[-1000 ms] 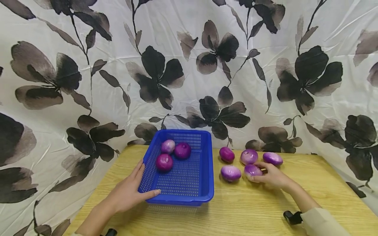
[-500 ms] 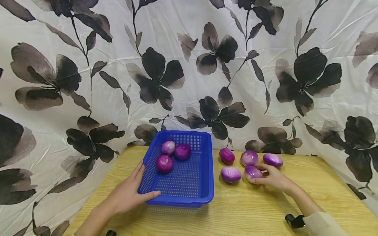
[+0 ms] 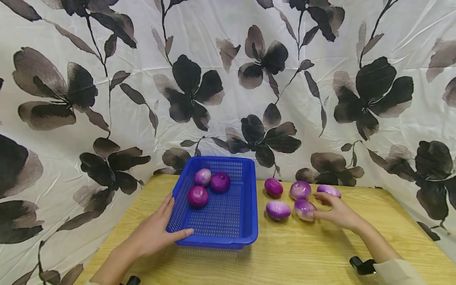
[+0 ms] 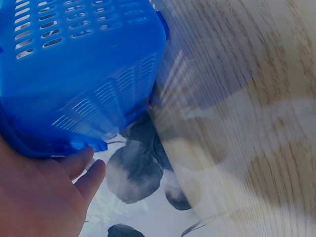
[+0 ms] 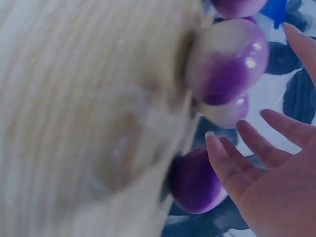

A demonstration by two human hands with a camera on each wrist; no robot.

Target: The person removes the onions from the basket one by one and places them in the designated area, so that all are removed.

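Nearest in the head view, the wooden desk (image 3: 285,261) is seen, with the left hand (image 3: 153,233) laid against the near left corner of the blue basket (image 3: 249,237): the thumb lies along the near rim and the straight fingers press the left wall. The left wrist view (image 4: 39,197) shows what the head view does not, the slotted underside of the basket's corner (image 4: 84,94) with the fingertips just under its lip. To the right, the right hand (image 3: 336,213) is held wide, its fingers spread and relaxed, gripping nothing. Its fingertips are at the near right onion (image 3: 304,208) and its upper fingers reach the far right onion (image 3: 328,190); whether they touch cannot be told from the head view. In the right wrist view the fingers (image 5: 232,168) are seen apart from one onion (image 5: 228,59), with another onion (image 5: 195,182) just beside the palm, though that view is blurred. Another onion (image 3: 278,209) lies to the left, near the basket. Farther back two more are seen (image 3: 273,187) (image 3: 300,190). Inside the basket's far end three onions (image 3: 198,196) (image 3: 220,182) (image 3: 202,176) lie close together. Behind the desk a flower-printed cloth (image 3: 228,79) is hung.
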